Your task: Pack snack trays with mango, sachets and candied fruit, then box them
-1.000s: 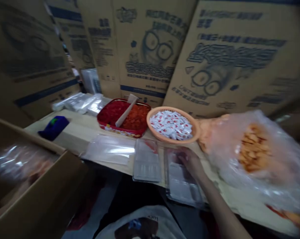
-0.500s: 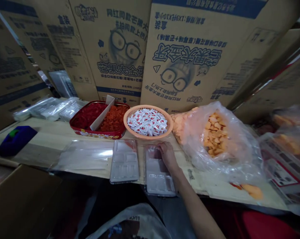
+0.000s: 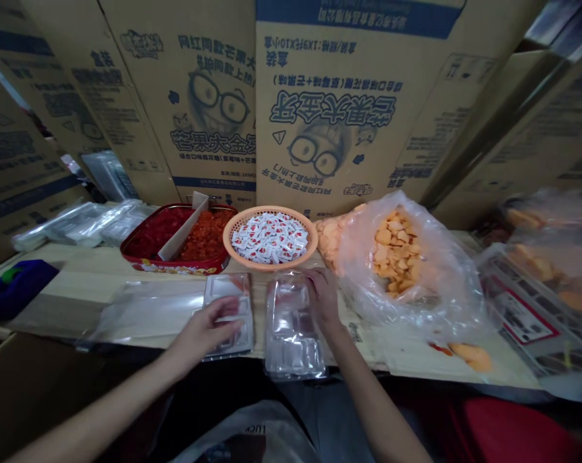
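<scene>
Two clear plastic compartment trays lie side by side at the table's front edge. Over the left tray (image 3: 230, 286) reaches my left hand (image 3: 216, 326), its fingers stretched out and apart with nothing held; whether it touches the tray I cannot tell. My right hand (image 3: 323, 299) grips the right tray (image 3: 294, 328) by its upper right edge, fingers curled onto the rim. That tray looks slightly lifted at its far end. Just beyond the trays stands an orange plastic basket (image 3: 229, 254) full of small white-and-red packets (image 3: 271, 238).
Left of the basket sits a red divided tin (image 3: 175, 265) of red and orange pieces. A plastic bag (image 3: 445, 283) of orange candies stands right. Clear plastic sleeves (image 3: 141, 305), a blue tape dispenser (image 3: 23, 289) and stacked packs (image 3: 98, 222) lie left. Cardboard boxes (image 3: 329, 77) wall the back.
My left hand has come into view from the lower left, over the left tray. My right hand stays at the right tray's edge, and that tray has tilted a little. The view has shifted.
</scene>
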### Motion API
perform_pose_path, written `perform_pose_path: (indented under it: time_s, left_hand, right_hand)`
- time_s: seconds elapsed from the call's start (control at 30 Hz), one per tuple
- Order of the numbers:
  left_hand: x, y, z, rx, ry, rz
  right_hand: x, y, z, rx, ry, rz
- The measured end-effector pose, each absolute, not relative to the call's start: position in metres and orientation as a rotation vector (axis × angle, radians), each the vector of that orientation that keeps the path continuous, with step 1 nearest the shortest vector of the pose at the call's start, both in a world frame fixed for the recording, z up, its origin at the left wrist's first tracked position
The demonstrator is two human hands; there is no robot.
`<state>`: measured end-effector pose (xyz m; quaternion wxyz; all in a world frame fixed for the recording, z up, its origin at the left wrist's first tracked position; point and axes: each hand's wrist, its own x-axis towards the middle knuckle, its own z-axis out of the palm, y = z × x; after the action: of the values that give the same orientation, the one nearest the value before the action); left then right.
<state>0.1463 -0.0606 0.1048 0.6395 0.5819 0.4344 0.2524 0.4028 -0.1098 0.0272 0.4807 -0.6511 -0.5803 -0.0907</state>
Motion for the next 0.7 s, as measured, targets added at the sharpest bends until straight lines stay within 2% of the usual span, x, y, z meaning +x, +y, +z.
perform_pose_path:
  time_s: [0.1,0.23,0.37,0.43,0.53,0.7]
  left_hand:
    - [0.2,-0.078,0.084,1.096,0.739,0.492]
    - [0.232,-0.092,0.074,0.911,0.7,0.36]
    - [0.237,-0.086,0.066,0.837,0.716,0.329]
    - [0.239,-0.083,0.063,0.818,0.714,0.304]
    - [0.245,-0.084,0.06,0.795,0.733,0.276]
    - [0.255,-0.087,0.059,0.76,0.719,0.239]
  right_hand:
    - [0.4,-0.116,0.049,-1.537,-1.435,-0.242]
    - [0.427,-0.124,0.069,-1.596,-1.416,-0.333]
    - [0.504,-0.139,0.071,-2.153,-1.051,-0.424]
    - [0.545,-0.147,0.065,-2.577,-1.1,-0.283]
    - [0.587,-0.151,0.054,-2.748,-1.152,-0.2]
    - [0.607,-0.134,0.045,-2.869,-1.192,-0.26]
